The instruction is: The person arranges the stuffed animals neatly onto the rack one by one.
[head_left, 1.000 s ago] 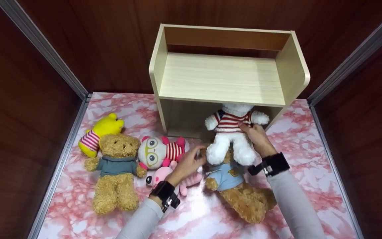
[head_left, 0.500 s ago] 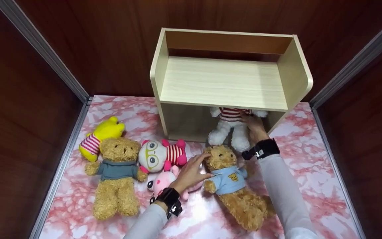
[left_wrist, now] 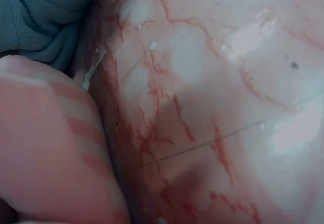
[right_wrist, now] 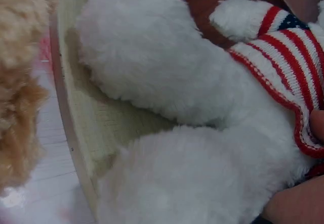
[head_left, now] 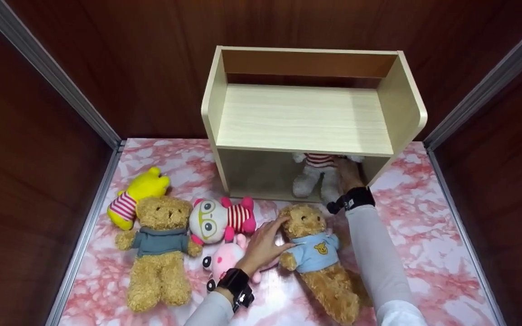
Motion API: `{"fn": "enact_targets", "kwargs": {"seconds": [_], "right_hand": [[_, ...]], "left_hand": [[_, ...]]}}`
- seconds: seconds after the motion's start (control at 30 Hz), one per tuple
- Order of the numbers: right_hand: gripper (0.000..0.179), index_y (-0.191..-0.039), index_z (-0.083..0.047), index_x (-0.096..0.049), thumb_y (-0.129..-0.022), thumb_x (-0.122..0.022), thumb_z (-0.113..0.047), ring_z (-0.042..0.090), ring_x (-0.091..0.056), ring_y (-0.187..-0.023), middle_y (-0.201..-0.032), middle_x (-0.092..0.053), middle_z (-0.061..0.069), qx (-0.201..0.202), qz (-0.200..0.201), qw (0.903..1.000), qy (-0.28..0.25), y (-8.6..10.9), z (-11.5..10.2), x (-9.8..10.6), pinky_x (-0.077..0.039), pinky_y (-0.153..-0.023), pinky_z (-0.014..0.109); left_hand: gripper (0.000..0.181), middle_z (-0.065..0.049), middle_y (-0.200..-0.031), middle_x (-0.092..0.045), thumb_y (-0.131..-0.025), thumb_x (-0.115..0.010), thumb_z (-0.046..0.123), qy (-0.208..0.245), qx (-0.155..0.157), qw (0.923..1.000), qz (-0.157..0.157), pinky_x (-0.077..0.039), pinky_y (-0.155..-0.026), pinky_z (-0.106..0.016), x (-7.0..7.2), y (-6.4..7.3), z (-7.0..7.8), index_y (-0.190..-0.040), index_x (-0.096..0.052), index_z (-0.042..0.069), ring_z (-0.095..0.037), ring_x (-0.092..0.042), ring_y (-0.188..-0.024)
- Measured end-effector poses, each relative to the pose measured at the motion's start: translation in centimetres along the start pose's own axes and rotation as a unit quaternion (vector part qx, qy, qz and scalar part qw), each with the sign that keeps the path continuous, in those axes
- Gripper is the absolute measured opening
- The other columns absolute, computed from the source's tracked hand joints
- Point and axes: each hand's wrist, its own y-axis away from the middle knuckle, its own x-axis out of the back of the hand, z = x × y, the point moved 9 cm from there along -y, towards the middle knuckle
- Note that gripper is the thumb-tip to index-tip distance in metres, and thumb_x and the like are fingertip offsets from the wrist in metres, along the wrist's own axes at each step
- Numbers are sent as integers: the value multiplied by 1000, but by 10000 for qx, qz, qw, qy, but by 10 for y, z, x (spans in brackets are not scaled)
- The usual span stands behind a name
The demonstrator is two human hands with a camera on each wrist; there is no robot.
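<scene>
A white teddy bear [head_left: 308, 179] in a red-and-white striped sweater sits in the lower compartment of the wooden shelf [head_left: 305, 118], its head hidden under the upper board. My right hand [head_left: 348, 174] grips its side, thumb on the sweater [right_wrist: 288, 62] in the right wrist view. In front of the shelf lies a brown teddy bear [head_left: 317, 253] in a light blue shirt. My left hand [head_left: 263, 246] is against its left side in the picture, fingers near the head and thumb by the shirt. Beneath that hand is a pink striped plush toy [left_wrist: 50, 133], partly covered.
Left of the hands lie a grey-and-pink plush with glasses [head_left: 211, 222], a brown bear in a dark teal top [head_left: 161, 244] and a yellow plush [head_left: 145, 185]. Dark wooden panels [head_left: 39, 158] enclose the pink marbled surface [head_left: 93, 271] on the left, right and back.
My right hand has moved the white bear down and back into the lower compartment. The left hand has shifted slightly right against the brown bear, whose head is now uncovered.
</scene>
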Motion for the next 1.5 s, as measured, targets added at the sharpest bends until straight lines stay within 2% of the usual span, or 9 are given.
{"fn": "enact_targets", "kwargs": {"seconds": [0.1,0.3,0.43,0.53,0.83,1.03,1.2,1.3,1.5], "right_hand": [[46,-141,-9,-50,-102,-63,-30,22,-23,-152,-161,-35,5,-233,228,9992,237,-1,5,6,-16,-126,38],[23,-119,-10,-53,-101,-63,-19,22,-38,-137,-141,-44,6,-248,604,9978,71,-3,12,12,-29,-120,30],[35,-133,-6,-51,-103,-61,-22,22,-37,-140,-148,-43,7,-328,669,9970,196,-2,16,10,-30,-121,32],[48,-145,-2,-45,-105,-58,-25,25,-38,-142,-153,-43,12,-169,581,9961,649,1,14,8,-31,-121,34],[63,-153,7,-36,-107,-56,-31,33,-41,-143,-155,-43,26,777,533,9779,1867,19,0,15,-33,-120,38],[45,-142,12,-48,-104,-55,-12,39,-55,-119,-136,-54,30,1154,312,9696,2134,44,-5,13,-48,-102,44],[61,-160,2,-31,-106,-53,-14,41,-32,-149,-162,-32,27,1201,-126,9646,2346,73,-9,12,-26,-124,49],[65,-162,1,-23,-107,-51,-19,39,-21,-155,-167,-22,24,1247,-304,9580,2563,90,-17,7,-16,-127,47],[63,-157,7,-33,-105,-54,-22,44,-40,-144,-159,-37,29,1279,-644,9387,3137,124,-23,5,-32,-121,51]], "left_hand": [[80,-7,-147,-59,-86,-78,53,-100,-21,9999,61,-47,-109,-52,0,1,2,-155,-44,27,-28,-59,-128],[82,-7,-149,-56,-87,-78,52,-103,73,9999,-68,-44,-111,-53,-2,1,2,-156,-43,27,-28,-57,-131],[81,-7,-150,-55,-87,-77,52,-48,63,10000,-31,-42,-112,-55,0,0,1,-157,-42,28,-29,-57,-132],[81,-7,-152,-54,-87,-77,52,-38,102,9999,-64,-42,-112,-56,-1,1,-1,-157,-42,29,-30,-56,-132],[81,-7,-154,-52,-87,-76,53,155,141,9997,-81,-45,-110,-57,-2,-2,-3,-157,-41,32,-32,-53,-135],[80,-7,-155,-51,-88,-76,52,177,68,9998,-10,-43,-112,-54,1,0,-4,-157,-43,28,-31,-52,-137],[80,-6,-156,-49,-89,-75,54,259,132,9996,-43,-42,-113,-55,0,1,-7,-157,-43,29,-31,-50,-139],[80,-6,-158,-47,-88,-75,54,356,203,9991,-51,-41,-112,-59,1,-1,-9,-157,-41,33,-33,-48,-140],[83,-10,-161,-42,-89,-74,55,462,209,9986,-141,-37,-114,-61,-2,-1,-7,-159,-38,32,-34,-43,-144]]}}
